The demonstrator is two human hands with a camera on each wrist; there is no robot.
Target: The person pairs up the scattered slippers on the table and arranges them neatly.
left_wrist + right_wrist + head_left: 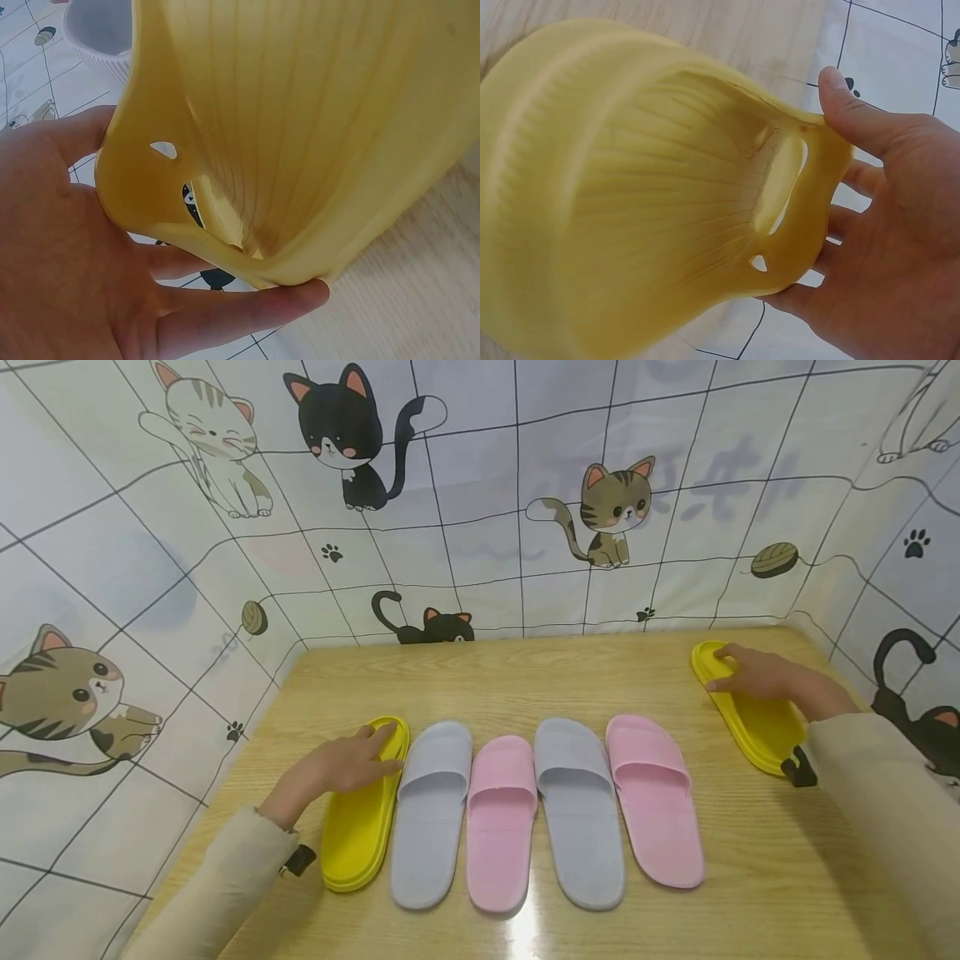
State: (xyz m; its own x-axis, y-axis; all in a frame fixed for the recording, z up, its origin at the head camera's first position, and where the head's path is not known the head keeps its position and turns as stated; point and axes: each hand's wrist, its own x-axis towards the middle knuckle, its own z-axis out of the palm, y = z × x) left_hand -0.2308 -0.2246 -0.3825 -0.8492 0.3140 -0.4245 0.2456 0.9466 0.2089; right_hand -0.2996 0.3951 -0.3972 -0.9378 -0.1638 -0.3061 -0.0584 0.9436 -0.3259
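At the left end of a row of slippers lies a yellow slipper (356, 839). My left hand (347, 764) grips its toe end, with thumb and fingers spread round the rim in the left wrist view. Farther back on the right, a second yellow slipper (767, 739) lies slanted, apart from the row. My right hand (765, 675) holds that one by its toe end; in the right wrist view the thumb presses one edge and the fingers wrap the other side. Beside the left yellow slipper is a grey slipper (427, 843), touching or nearly so.
Right of that grey slipper come a pink slipper (497, 852), another grey slipper (585, 843) and another pink slipper (663, 827), toes toward the back. All lie on a wooden table (525, 677). A cat-patterned cloth (480, 485) rises behind it and at both sides.
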